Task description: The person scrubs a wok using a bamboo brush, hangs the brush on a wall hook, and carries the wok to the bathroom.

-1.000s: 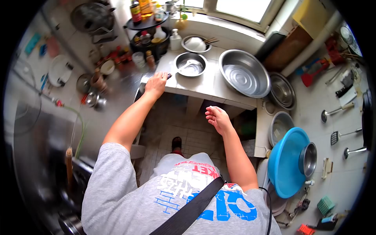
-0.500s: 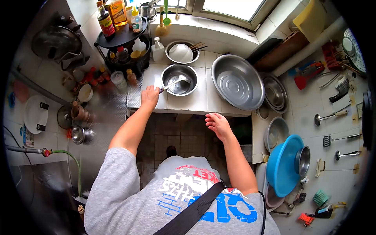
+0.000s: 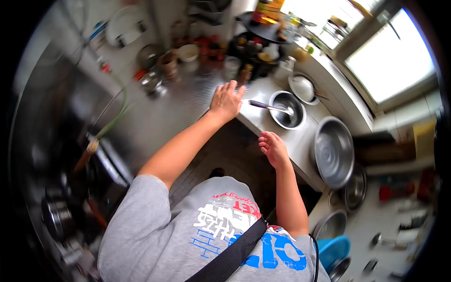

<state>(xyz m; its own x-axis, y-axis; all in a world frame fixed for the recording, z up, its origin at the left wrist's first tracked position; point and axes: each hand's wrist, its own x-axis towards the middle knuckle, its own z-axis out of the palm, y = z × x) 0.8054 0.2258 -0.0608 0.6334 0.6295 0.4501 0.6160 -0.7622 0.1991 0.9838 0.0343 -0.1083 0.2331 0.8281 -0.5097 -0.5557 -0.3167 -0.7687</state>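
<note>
My left hand (image 3: 227, 101) is open over the edge of the metal worktop, its fingers stretched out and holding nothing. Just to its right, a dark-handled utensil (image 3: 259, 104) rests across the rim of a small steel basin (image 3: 300, 121). Its pale head lies inside the basin, and I cannot make out its exact kind. My right hand (image 3: 273, 148) hovers in front of the white tiled counter (image 3: 293, 145), fingers loosely bent, with nothing visible in them. A large steel basin (image 3: 333, 152) leans on the counter farther right.
Behind the small basin is a bowl (image 3: 302, 88) with chopsticks. A black two-tier rack (image 3: 263, 30) holds bottles. Jars and cups line the back of the metal worktop (image 3: 164, 110). A green hose (image 3: 117, 113) hangs at left. A blue basin (image 3: 336, 251) stands lower right.
My left hand has let go of the utensil's handle and moved left of it, fingers opening. The view has swung left. My right hand remains loosely bent by the counter.
</note>
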